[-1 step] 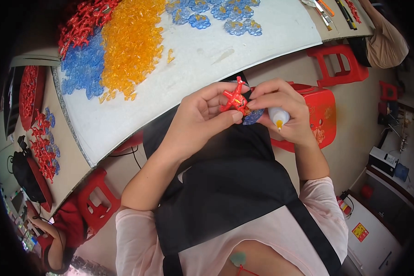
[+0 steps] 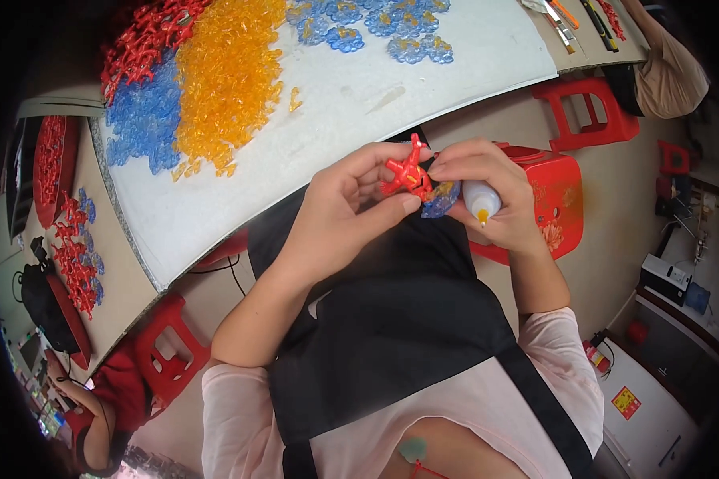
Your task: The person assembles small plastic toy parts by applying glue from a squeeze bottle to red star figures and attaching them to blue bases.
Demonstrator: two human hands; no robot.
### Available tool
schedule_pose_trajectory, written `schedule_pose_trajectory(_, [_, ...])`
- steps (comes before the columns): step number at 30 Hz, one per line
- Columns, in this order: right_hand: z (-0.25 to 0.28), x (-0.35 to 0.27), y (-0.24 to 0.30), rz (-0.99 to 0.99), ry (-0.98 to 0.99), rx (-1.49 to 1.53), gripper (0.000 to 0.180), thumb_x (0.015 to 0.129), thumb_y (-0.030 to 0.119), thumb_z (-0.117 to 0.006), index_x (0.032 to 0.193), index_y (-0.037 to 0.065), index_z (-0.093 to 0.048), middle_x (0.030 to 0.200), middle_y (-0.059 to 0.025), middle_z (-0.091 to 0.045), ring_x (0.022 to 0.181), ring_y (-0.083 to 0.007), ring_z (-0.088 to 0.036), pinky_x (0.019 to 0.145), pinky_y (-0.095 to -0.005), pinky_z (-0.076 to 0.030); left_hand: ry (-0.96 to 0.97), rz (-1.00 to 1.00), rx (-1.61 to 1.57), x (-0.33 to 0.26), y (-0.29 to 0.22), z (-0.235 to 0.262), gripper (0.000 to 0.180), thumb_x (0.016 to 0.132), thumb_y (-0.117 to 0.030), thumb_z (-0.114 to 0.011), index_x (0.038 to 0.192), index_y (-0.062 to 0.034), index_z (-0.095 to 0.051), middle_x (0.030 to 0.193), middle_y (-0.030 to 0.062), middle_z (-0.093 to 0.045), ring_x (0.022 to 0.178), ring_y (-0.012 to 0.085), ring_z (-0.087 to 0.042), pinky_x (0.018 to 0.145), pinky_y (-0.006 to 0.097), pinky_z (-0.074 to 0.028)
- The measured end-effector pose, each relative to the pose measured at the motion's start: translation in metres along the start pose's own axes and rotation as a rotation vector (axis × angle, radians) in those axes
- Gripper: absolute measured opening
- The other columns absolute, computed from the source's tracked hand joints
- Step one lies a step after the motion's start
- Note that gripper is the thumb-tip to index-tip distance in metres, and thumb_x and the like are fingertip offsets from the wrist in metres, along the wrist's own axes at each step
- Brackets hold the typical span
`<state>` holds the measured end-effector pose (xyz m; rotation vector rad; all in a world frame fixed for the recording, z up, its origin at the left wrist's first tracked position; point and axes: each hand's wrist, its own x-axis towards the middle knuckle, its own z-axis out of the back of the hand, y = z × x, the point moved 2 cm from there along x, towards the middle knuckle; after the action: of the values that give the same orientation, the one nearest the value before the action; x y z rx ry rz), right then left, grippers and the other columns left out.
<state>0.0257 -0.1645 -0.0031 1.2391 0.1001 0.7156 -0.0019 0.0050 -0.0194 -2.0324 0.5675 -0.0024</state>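
Over my lap, my left hand (image 2: 335, 215) pinches a red, star-shaped plastic piece (image 2: 403, 172) between thumb and fingers. My right hand (image 2: 495, 180) touches the same piece with its fingertips. It also grips a small white glue bottle (image 2: 479, 199) with an orange tip and a blue translucent piece (image 2: 441, 199) just under the red one. Both hands hover in front of the white table's (image 2: 359, 104) near edge, above my black apron (image 2: 399, 319).
On the table lie heaps of orange (image 2: 228, 72), blue (image 2: 144, 120) and red (image 2: 148, 36) plastic pieces, with blue flower shapes (image 2: 367, 20) at the back. Red stools (image 2: 591, 112) (image 2: 168, 351) stand around. Another person (image 2: 671, 72) sits at top right, one more (image 2: 96, 415) at lower left.
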Motion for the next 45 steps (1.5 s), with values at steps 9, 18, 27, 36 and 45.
schedule_pose_trajectory(9, [-0.007, -0.004, -0.003, 0.382, -0.194, -0.362, 0.022, 0.056, 0.001, -0.063, 0.078, 0.000, -0.061, 0.078, -0.0105, -0.059, 0.064, -0.0220, -0.058, 0.052, -0.0266, -0.046, -0.004, -0.483, 0.713, -0.010, -0.004, -0.010, 0.040, 0.074, -0.002, -0.062, 0.112, -0.0025, -0.049, 0.107, 0.0079, -0.052, 0.096, 0.0152, -0.051, 0.082, 0.026, -0.040])
schedule_pose_trajectory(18, [-0.017, -0.008, -0.004, 0.507, -0.304, -0.536, 0.022, 0.057, 0.003, -0.063, 0.079, 0.001, -0.061, 0.080, -0.0112, -0.060, 0.060, -0.0207, -0.057, 0.048, -0.0264, -0.045, -0.153, -0.199, -0.034, -0.011, 0.020, -0.012, 0.034, 0.078, 0.004, -0.054, 0.111, 0.0021, -0.046, 0.100, 0.0056, -0.052, 0.090, 0.0097, -0.052, 0.080, 0.023, -0.042])
schedule_pose_trajectory(27, [-0.014, -0.014, -0.008, 0.410, -0.284, -0.402, 0.024, 0.058, -0.002, -0.067, 0.080, 0.002, -0.062, 0.085, -0.0112, -0.062, 0.058, -0.0190, -0.057, 0.048, -0.0241, -0.042, -0.146, -0.123, -0.157, -0.012, 0.018, -0.013, 0.026, 0.078, 0.006, -0.053, 0.103, 0.0016, -0.050, 0.101, 0.0059, -0.054, 0.092, 0.0101, -0.053, 0.082, 0.024, -0.043])
schedule_pose_trajectory(36, [-0.016, -0.013, -0.010, 0.394, -0.294, -0.394, 0.022, 0.058, -0.001, -0.067, 0.079, 0.002, -0.062, 0.084, -0.0108, -0.062, 0.056, -0.0181, -0.055, 0.047, -0.0238, -0.041, -0.182, -0.113, -0.164, -0.011, 0.021, -0.011, 0.027, 0.078, 0.006, -0.055, 0.104, 0.0014, -0.049, 0.101, 0.0063, -0.054, 0.092, 0.0101, -0.053, 0.082, 0.025, -0.044])
schedule_pose_trajectory(45, [-0.012, -0.013, -0.008, 0.467, -0.267, -0.427, 0.022, 0.058, 0.001, -0.067, 0.079, 0.001, -0.061, 0.085, -0.0113, -0.062, 0.057, -0.0191, -0.055, 0.048, -0.0240, -0.042, -0.129, -0.214, -0.158, -0.010, 0.026, -0.008, 0.023, 0.078, 0.005, -0.055, 0.099, 0.0005, -0.048, 0.098, 0.0066, -0.055, 0.091, 0.0112, -0.053, 0.081, 0.024, -0.044])
